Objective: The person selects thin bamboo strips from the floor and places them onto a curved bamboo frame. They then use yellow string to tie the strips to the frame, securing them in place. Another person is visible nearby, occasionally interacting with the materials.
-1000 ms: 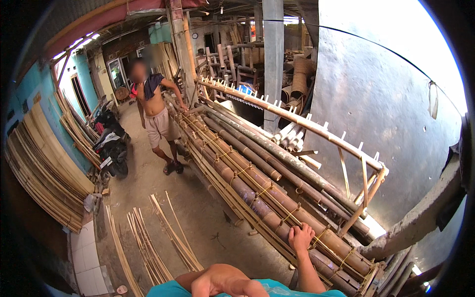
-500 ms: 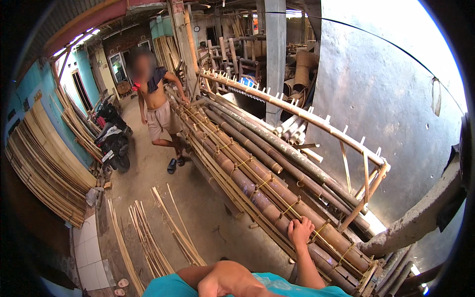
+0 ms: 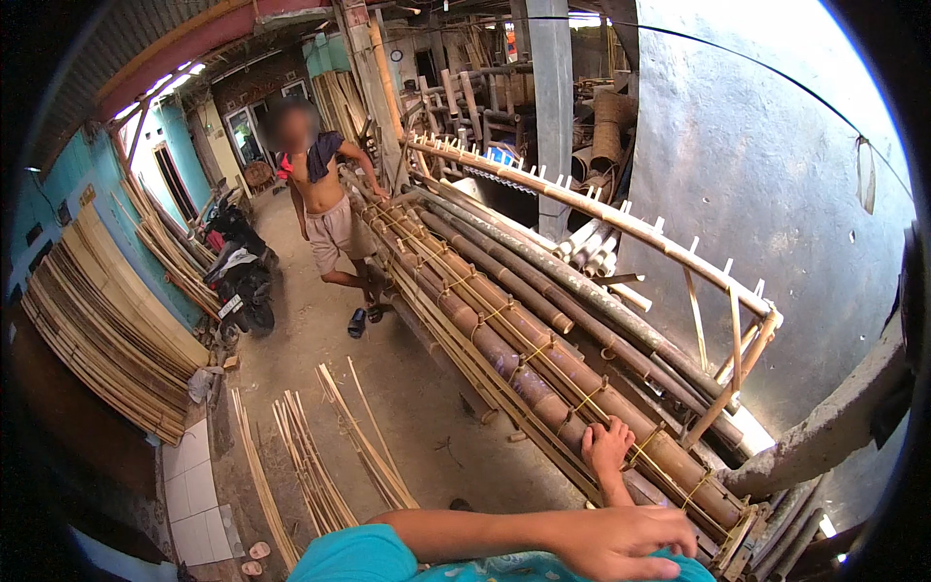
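Observation:
My left arm crosses in front of me, and my left hand [image 3: 635, 545] hovers low over my lap. Its fingers are loosely stretched and the thumb stands apart; nothing is in it. Beyond that forearm, my right hand [image 3: 608, 446] rests on a long rack of brown bamboo poles [image 3: 529, 383], its fingers apart and bent over the surface. Yellow ties [image 3: 582, 400] and short pegs cross the poles at intervals. Thin bamboo strips [image 3: 485, 373] run along the rack's near side. My left forearm hides part of my right arm.
A person [image 3: 325, 204] stands by the rack's far end, one hand on it. Split bamboo strips [image 3: 310, 475] lie on the floor at left. A motorbike [image 3: 242, 291] and leaning bamboo slats [image 3: 107, 330] line the left wall. A pegged bamboo rail [image 3: 601, 209] runs behind the rack.
My left hand has swung rightward across my lap and its forearm now stretches out. My right hand stays on the bamboo. The whole view has shifted slightly.

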